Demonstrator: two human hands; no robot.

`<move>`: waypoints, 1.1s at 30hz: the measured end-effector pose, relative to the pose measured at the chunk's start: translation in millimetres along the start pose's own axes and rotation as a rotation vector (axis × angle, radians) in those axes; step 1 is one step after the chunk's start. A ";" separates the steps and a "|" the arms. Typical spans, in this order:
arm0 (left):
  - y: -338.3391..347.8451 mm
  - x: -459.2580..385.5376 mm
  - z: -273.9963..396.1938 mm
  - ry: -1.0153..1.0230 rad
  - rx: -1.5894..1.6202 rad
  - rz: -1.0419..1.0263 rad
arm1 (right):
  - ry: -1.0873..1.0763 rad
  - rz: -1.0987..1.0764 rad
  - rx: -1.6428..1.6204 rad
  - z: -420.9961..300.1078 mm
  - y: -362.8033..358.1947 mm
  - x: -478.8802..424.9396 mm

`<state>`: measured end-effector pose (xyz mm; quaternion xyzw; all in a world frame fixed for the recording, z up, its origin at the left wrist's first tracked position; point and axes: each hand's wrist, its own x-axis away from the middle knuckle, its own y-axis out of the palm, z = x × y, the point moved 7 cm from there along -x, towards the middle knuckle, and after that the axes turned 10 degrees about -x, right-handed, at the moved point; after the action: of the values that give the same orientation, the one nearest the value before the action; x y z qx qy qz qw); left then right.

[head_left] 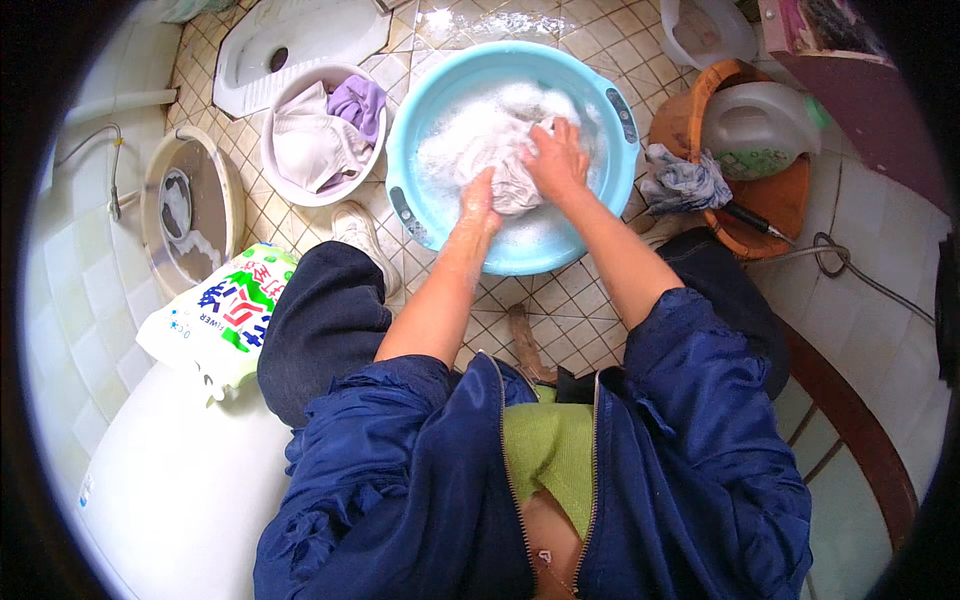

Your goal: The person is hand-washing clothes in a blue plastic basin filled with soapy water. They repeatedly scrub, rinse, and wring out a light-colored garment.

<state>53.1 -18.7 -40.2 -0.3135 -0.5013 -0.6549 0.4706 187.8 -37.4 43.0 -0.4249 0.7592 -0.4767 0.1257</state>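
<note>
A light blue plastic basin [510, 261] on the tiled floor holds soapy water under thick white suds [457, 127]. In it lies a wet, pale garment [517, 184], bunched up and partly covered by foam. My left hand [480, 202] grips the garment's near left edge, its thumb side up and the other fingers hidden by cloth. My right hand [559, 157] presses on the garment's right side with bent fingers, holding the cloth. What kind of garment it is, I cannot tell.
Left of the basin stands a white tub [330, 201] with a pale bra [315, 146] and purple cloth [358, 105]. Nearby are a squat toilet [322, 34], a bucket [154, 217] and a detergent bag [225, 315]. At right, an orange bucket [675, 112] holds a plastic jug [757, 124].
</note>
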 end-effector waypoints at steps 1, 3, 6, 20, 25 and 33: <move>-13.5 -12.1 3.7 0.044 0.036 -0.010 | -0.053 0.040 0.092 7.7 -3.7 -4.2; -18.1 -21.0 3.3 0.010 0.041 -0.099 | -0.035 0.099 0.106 21.9 1.8 -1.6; 0.9 -1.5 -2.4 -0.082 0.109 -0.253 | 0.239 0.050 -0.131 38.9 37.9 16.1; 7.8 -11.5 -29.4 -0.062 -0.054 -0.140 | 0.011 0.067 -0.138 6.7 12.8 8.7; 0.0 -3.7 -5.8 -0.084 0.067 -0.152 | 0.169 0.302 -0.076 60.6 30.5 14.1; 18.4 -10.4 17.5 0.427 -1.081 -0.410 | -0.257 -0.105 -0.752 -108.4 -11.3 110.0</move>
<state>73.0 0.1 -37.4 -0.2667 -0.0429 -0.9419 0.1995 62.3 -56.7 131.7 -0.5356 0.8361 -0.1145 0.0308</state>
